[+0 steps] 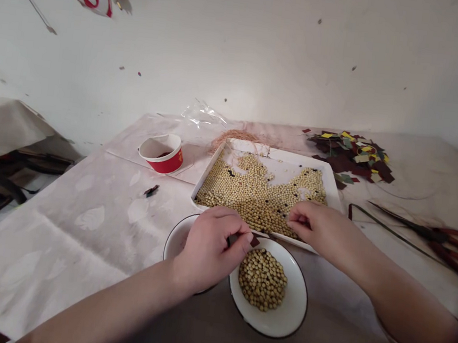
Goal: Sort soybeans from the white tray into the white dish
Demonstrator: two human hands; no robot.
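My left hand (215,244) is closed in a pinch over the near edge of the tray, a small dark red-brown scrap (255,242) showing at its fingertips. Under it, one white bowl (173,236) is mostly covered by the hand. A second dark-rimmed white bowl (296,293) holds a heap of pale round beads (262,280). My right hand (315,224) has its fingers pinched together at the right front of a shallow white tray (334,185). Smaller pale beads (247,192) with some dark bits cover much of the tray; what the right fingers hold is hidden.
A red and white paper cup (165,156) stands left of the tray, near a small dark scrap (151,190). Behind lie clear plastic (204,114) and copper-coloured strands (235,136). Coloured scraps (353,154) are piled at back right. Orange-handled pliers or shears (437,235) lie at right.
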